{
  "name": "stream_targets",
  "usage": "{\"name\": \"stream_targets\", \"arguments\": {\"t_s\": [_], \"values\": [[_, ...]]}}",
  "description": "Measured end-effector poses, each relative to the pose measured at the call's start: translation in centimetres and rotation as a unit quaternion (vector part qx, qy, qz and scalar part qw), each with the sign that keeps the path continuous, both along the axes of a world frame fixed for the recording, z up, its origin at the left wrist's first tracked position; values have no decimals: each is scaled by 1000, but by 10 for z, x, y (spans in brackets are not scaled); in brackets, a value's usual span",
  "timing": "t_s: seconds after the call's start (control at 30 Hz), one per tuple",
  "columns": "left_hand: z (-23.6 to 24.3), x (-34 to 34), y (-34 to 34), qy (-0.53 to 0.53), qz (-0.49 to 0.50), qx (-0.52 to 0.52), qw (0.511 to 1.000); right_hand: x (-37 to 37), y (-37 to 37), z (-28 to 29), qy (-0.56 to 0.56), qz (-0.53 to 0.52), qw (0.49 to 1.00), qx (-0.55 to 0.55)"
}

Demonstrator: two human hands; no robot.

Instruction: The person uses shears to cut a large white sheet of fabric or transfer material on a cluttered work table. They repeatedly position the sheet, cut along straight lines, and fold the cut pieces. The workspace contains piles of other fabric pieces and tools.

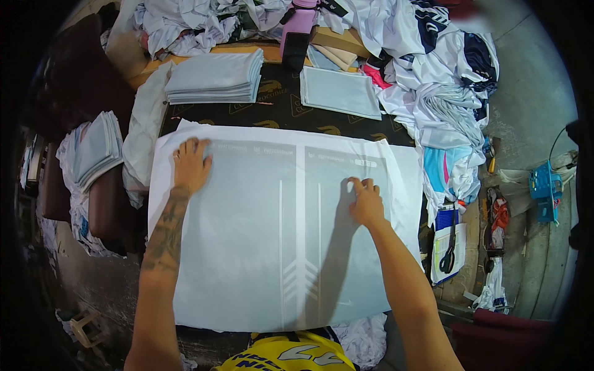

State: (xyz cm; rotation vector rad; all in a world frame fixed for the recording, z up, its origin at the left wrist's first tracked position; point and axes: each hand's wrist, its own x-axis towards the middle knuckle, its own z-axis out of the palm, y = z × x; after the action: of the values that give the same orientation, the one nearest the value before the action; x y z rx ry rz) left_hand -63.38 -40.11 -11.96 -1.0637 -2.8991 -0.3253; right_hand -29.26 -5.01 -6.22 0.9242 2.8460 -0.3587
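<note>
A wide sheet of light grey fabric [241,229] with white borders lies spread over the dark table in front of me. White stripes and chevrons run down its middle. My left hand [192,164] rests on its far left part, near the edge, fingers apart and slightly bent. Over the far right part is my right hand [367,203], fingers loosely curled and apart, with nothing visible in them. Its arm casts a long shadow across the sheet. Whether the right fingertips touch the fabric, I cannot tell.
Folded grey fabric stacks lie beyond the sheet, a thick one [213,79] at left and a thinner one [340,93] at right. A pink bottle [302,21] stands behind a black phone [295,51]. Heaped white garments [445,117] line the right. Black-handled scissors [447,256] lie on papers.
</note>
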Motion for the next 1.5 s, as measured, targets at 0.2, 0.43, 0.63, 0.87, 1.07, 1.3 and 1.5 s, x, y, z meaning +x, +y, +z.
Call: {"name": "stream_targets", "arguments": {"t_s": [0.2,0.43,0.63,0.87,1.07,1.3,1.5], "values": [[-9,53,-17,13,41,88,995,37,-15,6,103,-6,994,-26],[-15,73,-69,24,163,-105,981,243,-52,22,78,-117,990,-29],[11,178,103,-30,-154,113,981,310,-67,27,32,-140,989,-28],[18,237,312,-78,-188,71,977,409,72,14,152,-296,934,126],[6,193,390,-147,-69,57,985,475,130,-7,169,-282,944,-5],[38,382,328,-103,-161,117,975,471,191,9,144,-277,946,-88],[45,530,193,-319,-346,24,882,514,155,48,310,-364,723,-498]]}}
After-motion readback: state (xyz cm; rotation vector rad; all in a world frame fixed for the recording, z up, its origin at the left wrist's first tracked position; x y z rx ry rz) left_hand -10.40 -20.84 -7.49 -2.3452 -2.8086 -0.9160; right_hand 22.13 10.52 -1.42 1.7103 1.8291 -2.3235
